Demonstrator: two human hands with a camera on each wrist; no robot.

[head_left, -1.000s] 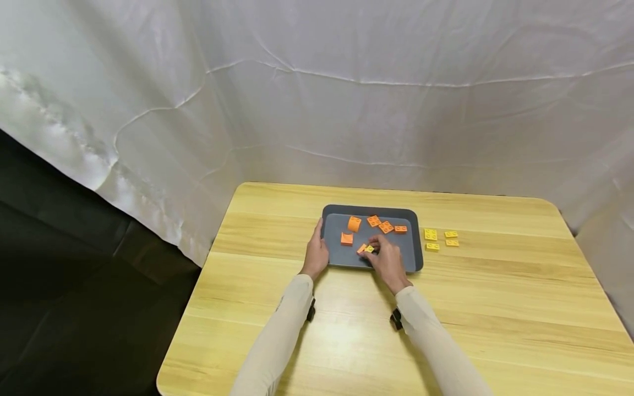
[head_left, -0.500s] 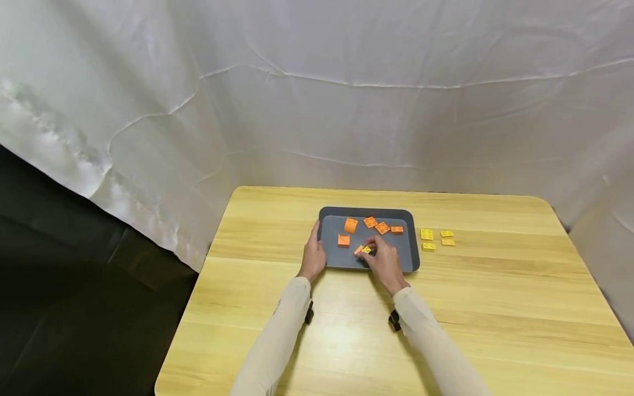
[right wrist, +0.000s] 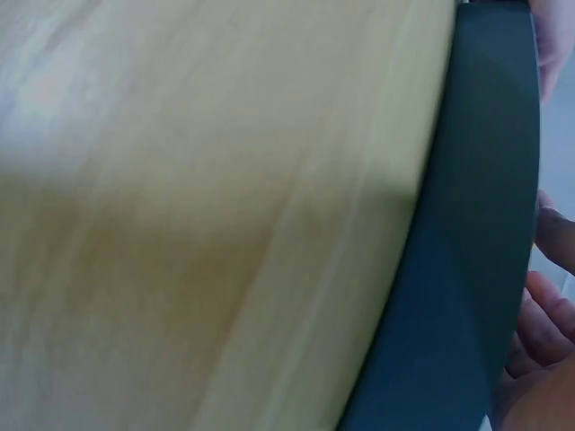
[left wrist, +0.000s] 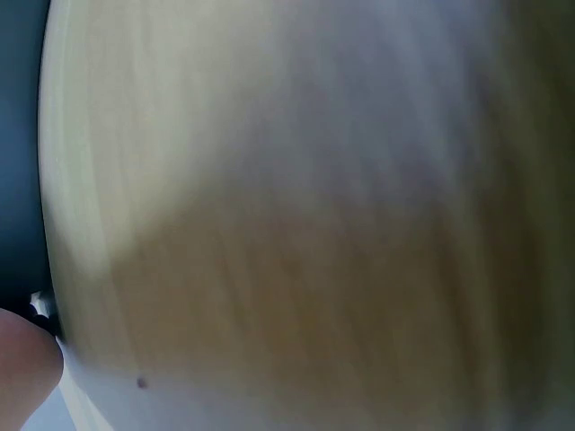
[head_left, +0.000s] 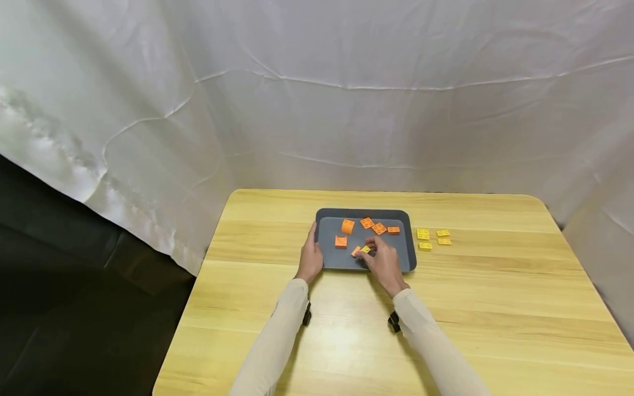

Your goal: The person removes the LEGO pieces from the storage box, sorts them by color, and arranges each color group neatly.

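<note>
In the head view a dark grey tray [head_left: 327, 264] lies on the table, holding several orange toy building bricks [head_left: 379, 228]. My left hand [head_left: 310, 259] holds the tray's left side, fingers along the outer wall and thumb at the rim. Over the front part of the tray, my right hand [head_left: 386, 264] pinches a small yellow brick [head_left: 365, 249] between thumb and fingers. A small orange brick [head_left: 355, 252] shows right beside the yellow one, partly overlapped by it. The right wrist view shows the right hand's curled fingers [right wrist: 544, 328] behind the tray wall; the pinched brick is hidden there.
More yellow bricks [head_left: 423, 234] sit on the wooden table [head_left: 495, 286] just right of the tray. Inside the tray stand a curved orange brick [head_left: 348, 226] and an orange block [head_left: 340, 242]. A pale curtain [head_left: 317, 132] hangs behind the table.
The head view has shifted slightly, so the tray and hands appear a little further left and lower. Both hands keep nearly the same pose, the right still pinching the yellow brick.
</note>
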